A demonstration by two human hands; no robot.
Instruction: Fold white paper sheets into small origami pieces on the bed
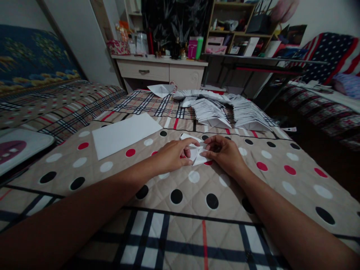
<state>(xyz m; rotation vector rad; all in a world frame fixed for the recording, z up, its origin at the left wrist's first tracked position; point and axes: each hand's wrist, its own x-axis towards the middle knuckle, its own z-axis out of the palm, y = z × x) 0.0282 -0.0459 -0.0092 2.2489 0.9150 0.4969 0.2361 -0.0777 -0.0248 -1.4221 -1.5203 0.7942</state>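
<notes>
A small folded piece of white paper (199, 158) lies low over the dotted bedspread, between my two hands. My left hand (174, 153) pinches its left side, thumb below and forefinger curved over the top. On the other side my right hand (225, 153) grips the paper's right edge between thumb and fingers. The fingers partly cover the folds. To the left rests a flat stack of plain white paper (126, 135). Beyond my hands stand rows of folded white papers (210, 112), packed closely together, with a second row (249, 112) at their right.
A single folded paper (161, 90) sits near the bed's far edge. At the left is a white case-like object (24, 150) with a purple oval. Past the bed stand a white drawer cabinet (146, 71) and a cluttered shelf (239, 32). The bedspread (185, 232) looks quilted.
</notes>
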